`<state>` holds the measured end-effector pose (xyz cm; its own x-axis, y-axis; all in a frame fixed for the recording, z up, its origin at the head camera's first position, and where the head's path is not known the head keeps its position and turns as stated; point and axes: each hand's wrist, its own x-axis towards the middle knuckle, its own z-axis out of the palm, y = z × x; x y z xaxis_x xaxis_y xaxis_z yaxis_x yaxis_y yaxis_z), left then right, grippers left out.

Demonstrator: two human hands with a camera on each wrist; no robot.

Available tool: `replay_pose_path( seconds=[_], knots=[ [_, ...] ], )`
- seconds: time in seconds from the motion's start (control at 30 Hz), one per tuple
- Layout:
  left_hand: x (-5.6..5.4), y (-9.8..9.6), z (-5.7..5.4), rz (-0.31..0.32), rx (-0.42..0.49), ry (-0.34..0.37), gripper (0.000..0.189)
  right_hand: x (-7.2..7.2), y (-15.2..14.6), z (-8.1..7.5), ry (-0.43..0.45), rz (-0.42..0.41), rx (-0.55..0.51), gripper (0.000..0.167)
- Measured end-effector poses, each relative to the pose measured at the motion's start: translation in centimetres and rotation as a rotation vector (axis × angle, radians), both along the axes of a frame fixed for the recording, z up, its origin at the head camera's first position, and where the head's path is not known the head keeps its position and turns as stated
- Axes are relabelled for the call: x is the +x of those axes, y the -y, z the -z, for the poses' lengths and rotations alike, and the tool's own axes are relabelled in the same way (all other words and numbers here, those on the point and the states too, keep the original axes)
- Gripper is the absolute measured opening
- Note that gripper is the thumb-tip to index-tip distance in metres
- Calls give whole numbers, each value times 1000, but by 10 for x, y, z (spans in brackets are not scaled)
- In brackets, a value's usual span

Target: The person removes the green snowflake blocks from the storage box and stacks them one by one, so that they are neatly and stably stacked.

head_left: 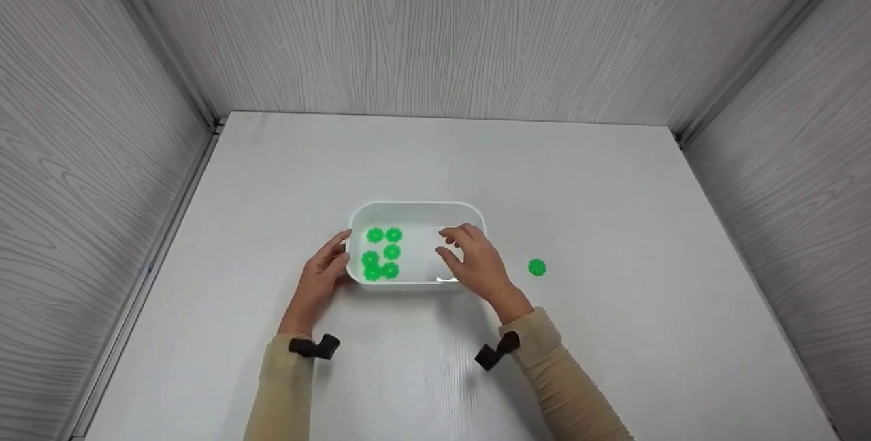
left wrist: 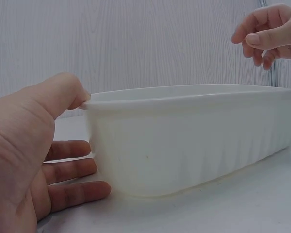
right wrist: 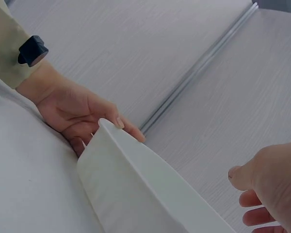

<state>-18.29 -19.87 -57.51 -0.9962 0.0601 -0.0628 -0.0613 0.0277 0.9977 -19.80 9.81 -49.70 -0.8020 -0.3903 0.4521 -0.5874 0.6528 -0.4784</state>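
Note:
A white plastic tub (head_left: 422,284) sits on the table, with several green flower-shaped discs (head_left: 392,251) lying flat in its left half. My left hand (head_left: 326,265) holds the tub's left end: in the left wrist view the thumb lies at the rim, and the other fingers are against the outer wall near the corner. Above the tub's right half hovers my right hand (head_left: 474,260), its fingers loosely bent, thumb apart from them, nothing between. To the right of the tub, one round green disc (head_left: 537,267) lies on the table.
The white table (head_left: 612,209) is bordered by grey wood-grain panels (head_left: 435,33) at the back and both sides. A metal rail (head_left: 136,305) runs along the left panel's foot. Black wrist cameras (head_left: 497,351) sit on both beige sleeves.

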Motion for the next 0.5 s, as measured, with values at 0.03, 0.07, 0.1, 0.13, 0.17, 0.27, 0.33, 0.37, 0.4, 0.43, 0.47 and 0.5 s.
replay_pose_path(
  seconds=[0.03, 0.07, 0.1, 0.13, 0.17, 0.27, 0.33, 0.37, 0.4, 0.43, 0.47, 0.5],
  knots=[
    [1, 0, 0, 0, 7, 0, 45, -1, 2, 1, -13, -19, 10, 23],
    [1, -1, 0, 0, 11, -1, 45, -1, 5, 3, -26, -39, 14, 22],
    [1, -1, 0, -1, 18, -2, 45, -2, 7, 4, -37, -57, 17, 22],
    [1, -1, 0, -2, 23, -4, 45, -4, 10, 6, -45, -76, 15, 22],
    [1, -2, 0, -1, 29, -5, 45, -6, 12, 8, -49, -95, 10, 21],
    [1, -2, 0, -1, 41, -5, 45, -12, 19, 14, -38, -158, -34, 20],
    [0, -1, 0, -3, 36, -5, 45, -16, 23, 17, -21, -197, -63, 19],
    [1, 0, 0, -2, 35, -3, 46, -18, 25, 19, -9, -217, -74, 18],
    [1, 0, 0, -4, 35, 1, 45, -20, 27, 20, 2, -233, -81, 18],
    [1, 0, 0, -5, 29, 6, 45, -21, 28, 21, 16, -243, -78, 18],
    [1, 0, -1, -5, 28, 11, 45, -23, 30, 21, 30, -249, -72, 19],
    [1, 1, -3, -4, 29, 18, 45, -24, 32, 21, 47, -255, -65, 19]
  ],
)
